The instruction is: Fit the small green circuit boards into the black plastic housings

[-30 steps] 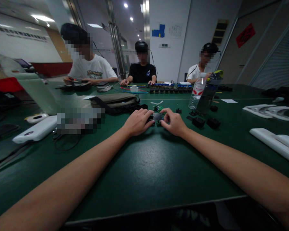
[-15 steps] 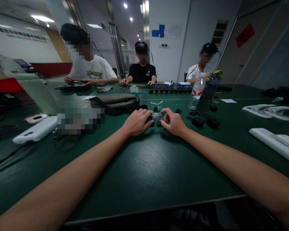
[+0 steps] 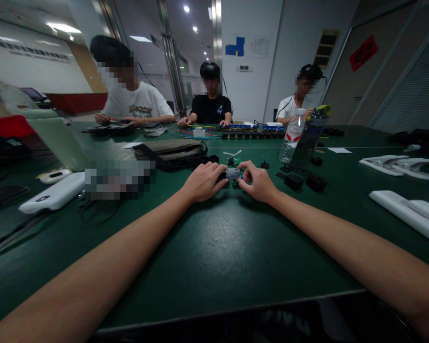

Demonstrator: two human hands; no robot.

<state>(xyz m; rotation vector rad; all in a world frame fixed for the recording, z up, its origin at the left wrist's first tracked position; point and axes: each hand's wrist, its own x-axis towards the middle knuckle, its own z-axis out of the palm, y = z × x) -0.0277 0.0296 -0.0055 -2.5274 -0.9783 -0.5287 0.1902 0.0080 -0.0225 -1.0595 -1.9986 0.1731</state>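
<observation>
A small grey block with a black end [image 3: 232, 173] is held between my two hands, low over the green table [image 3: 214, 267]. My left hand [image 3: 204, 182] grips its left end, thumb in front and fingers behind. At the right end, my right hand [image 3: 259, 182] pinches it between thumb and index finger, where a bit of blue shows. Small green circuit pieces [image 3: 235, 183] lie just in front of and behind the block. My fingers hide parts of its ends.
Black blocks [image 3: 293, 181] and two bottles [image 3: 292, 138] stand to the right, white plastic parts [image 3: 407, 214] farther right. A grey-brown bag [image 3: 175, 148], a white device [image 3: 52, 193] and cables are at the left. Three people sit across the table.
</observation>
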